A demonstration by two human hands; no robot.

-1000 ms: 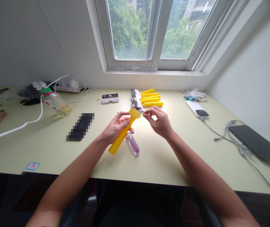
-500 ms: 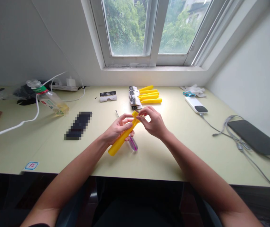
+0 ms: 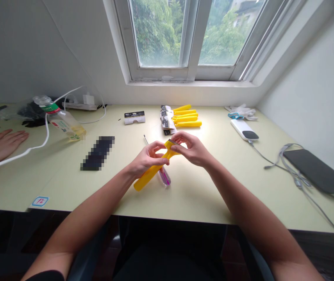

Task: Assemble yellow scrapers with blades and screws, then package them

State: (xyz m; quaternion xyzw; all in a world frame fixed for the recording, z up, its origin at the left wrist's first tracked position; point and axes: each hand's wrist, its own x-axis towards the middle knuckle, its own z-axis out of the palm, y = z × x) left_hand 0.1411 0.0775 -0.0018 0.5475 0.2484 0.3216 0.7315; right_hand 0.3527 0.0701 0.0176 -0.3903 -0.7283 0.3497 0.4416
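A yellow tool [image 3: 149, 177] with a long handle and a wider head is held over the table, its handle slanting down to the left. My left hand [image 3: 147, 160] is wrapped round the neck of the tool. At the head, my right hand [image 3: 192, 148] pinches the right end, where a thin dark strip shows along the top edge. Beneath the tool lies a screwdriver [image 3: 164, 176] with a clear and purple handle, its shaft pointing away and partly hidden by my left hand.
Several yellow tools [image 3: 188, 124] with card packaging lie near the window, beside a small box [image 3: 134, 117]. A tilted bottle [image 3: 67, 125], a pixelated dark object [image 3: 98, 153] and another person's hand [image 3: 5, 145] are left. A white device [image 3: 243, 128], gloves and cables are right.
The tool's head has turned, showing more of its width and the dark strip. My fingers have shifted on it. The other person's hand has moved further into view at the left.
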